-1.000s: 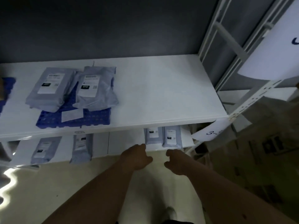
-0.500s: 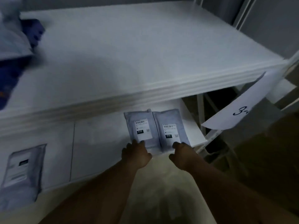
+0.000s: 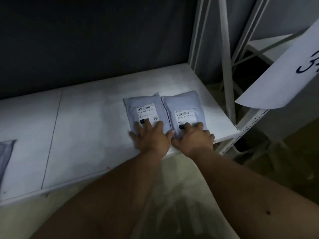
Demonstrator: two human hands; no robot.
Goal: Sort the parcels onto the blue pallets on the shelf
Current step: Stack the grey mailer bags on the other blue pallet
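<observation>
- The left hand (image 3: 151, 138) is laid flat on the near end of the left parcel (image 3: 145, 112), its fingers spread and fairly straight over the lower edge of the label; no curl round the parcel is seen.
- The right hand (image 3: 193, 138) is placed on the near end of the right parcel (image 3: 183, 107), its fingers bent slightly over the label's lower edge; whether the near edge is pinched underneath cannot be told, since the thumb side is blurred.
- The two hands are held side by side, thumbs almost touching.
- Both parcels are grey-blue mailer bags, laid flat and side by side with their long edges touching, each bearing a white barcode label.
- They are found on the lower white shelf board (image 3: 86, 126), toward its right end and close to the front edge.
- A third grey parcel (image 3: 5, 156) is cut off at the left edge of the same board, well apart from the pair.
- The white metal shelf upright (image 3: 226, 57) is seen to the right, and a paper sign (image 3: 283, 69) with dark handwriting hangs in front of it.
</observation>
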